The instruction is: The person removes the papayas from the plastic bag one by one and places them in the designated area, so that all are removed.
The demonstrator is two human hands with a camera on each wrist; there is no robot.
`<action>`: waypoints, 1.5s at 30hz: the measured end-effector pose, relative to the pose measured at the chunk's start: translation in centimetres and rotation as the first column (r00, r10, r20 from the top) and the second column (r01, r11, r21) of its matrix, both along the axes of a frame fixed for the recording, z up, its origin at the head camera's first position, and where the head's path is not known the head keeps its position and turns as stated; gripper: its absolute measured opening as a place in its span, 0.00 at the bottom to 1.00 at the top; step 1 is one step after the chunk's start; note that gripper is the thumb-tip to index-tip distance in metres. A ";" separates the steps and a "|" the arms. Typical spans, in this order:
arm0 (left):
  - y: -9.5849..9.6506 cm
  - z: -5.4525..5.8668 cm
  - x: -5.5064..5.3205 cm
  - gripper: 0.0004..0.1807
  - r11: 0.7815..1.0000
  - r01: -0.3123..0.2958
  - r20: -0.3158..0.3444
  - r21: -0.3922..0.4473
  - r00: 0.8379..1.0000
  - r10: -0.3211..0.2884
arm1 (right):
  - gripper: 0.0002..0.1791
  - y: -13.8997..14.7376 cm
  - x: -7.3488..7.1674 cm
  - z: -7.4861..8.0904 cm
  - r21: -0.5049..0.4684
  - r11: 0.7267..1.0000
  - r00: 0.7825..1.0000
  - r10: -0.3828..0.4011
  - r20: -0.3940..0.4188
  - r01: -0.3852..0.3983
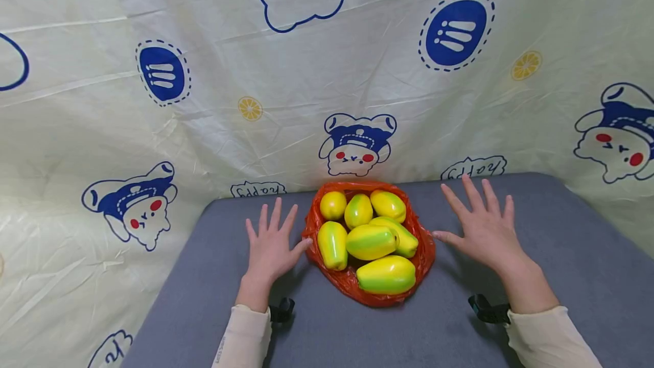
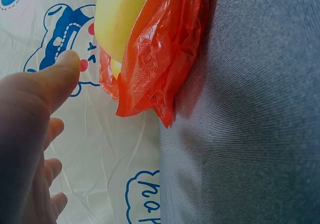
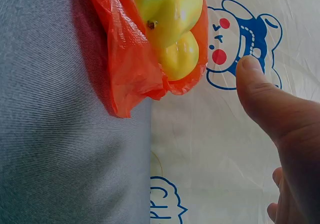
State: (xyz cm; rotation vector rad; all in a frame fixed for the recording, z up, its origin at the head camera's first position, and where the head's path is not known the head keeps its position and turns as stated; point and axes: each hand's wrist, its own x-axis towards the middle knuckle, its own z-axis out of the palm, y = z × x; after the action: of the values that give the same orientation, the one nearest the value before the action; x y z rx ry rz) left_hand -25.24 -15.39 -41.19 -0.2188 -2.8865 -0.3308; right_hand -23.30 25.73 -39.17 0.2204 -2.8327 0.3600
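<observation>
A red plastic bag [image 1: 352, 285] lies on the grey surface, its mouth spread wide. Inside sit several yellow-green papayas [image 1: 386, 275], some resting on others. To the bag's left my left hand [image 1: 271, 249] is held palm down with fingers spread, the thumb tip close by the bag's edge. My right hand [image 1: 485, 231] is spread likewise on the other side, its thumb pointing at the bag. Neither hand holds anything. In the left wrist view the thumb [image 2: 60, 77] is beside the red bag [image 2: 160, 54]; the right wrist view shows the other thumb [image 3: 265, 94] apart from the bag [image 3: 132, 59].
The grey cloth-covered table [image 1: 327, 339] extends around the bag and under both forearms. Behind it hangs a pale curtain [image 1: 204, 146] printed with cartoon bears, blue ovals and orange slices. Each wrist wears a small black camera [image 1: 487, 310] on a strap.
</observation>
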 end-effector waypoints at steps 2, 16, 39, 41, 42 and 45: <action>0.0 0.0 0.0 0.46 1.000 0.000 0.002 0.004 1.000 0.000 | 0.59 0.0 0.0 -0.1 0.001 1.000 1.000 0.005 -0.003 -0.005; 0.9 -0.7 -0.5 0.40 0.969 0.018 -0.020 0.245 1.000 -0.013 | 0.48 -3.7 0.4 0.4 -0.115 0.978 0.984 0.166 -0.057 -0.172; 3.3 -5.2 -1.3 0.27 0.461 -0.044 0.102 0.886 0.989 -0.103 | 0.36 -9.5 0.6 -0.9 -0.396 0.830 0.896 0.443 0.042 -0.392; 3.2 -5.5 -1.3 0.27 0.442 -0.039 0.100 0.896 0.988 -0.115 | 0.35 -9.6 0.5 -1.1 -0.406 0.824 0.888 0.455 0.060 -0.395; 3.1 -5.6 -1.3 0.26 0.431 -0.044 0.104 0.901 0.987 -0.119 | 0.34 -9.6 0.4 -1.2 -0.410 0.823 0.886 0.458 0.069 -0.393; 2.9 -5.9 -1.4 0.26 0.409 -0.040 0.099 0.912 0.987 -0.124 | 0.33 -9.7 0.3 -1.3 -0.412 0.822 0.881 0.465 0.088 -0.393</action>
State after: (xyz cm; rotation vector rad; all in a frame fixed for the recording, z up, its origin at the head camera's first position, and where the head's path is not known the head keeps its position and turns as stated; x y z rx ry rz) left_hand -26.61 -12.52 -47.09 -0.0512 -2.3272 -1.9310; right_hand -23.02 15.99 -40.51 0.7874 -2.7854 1.0730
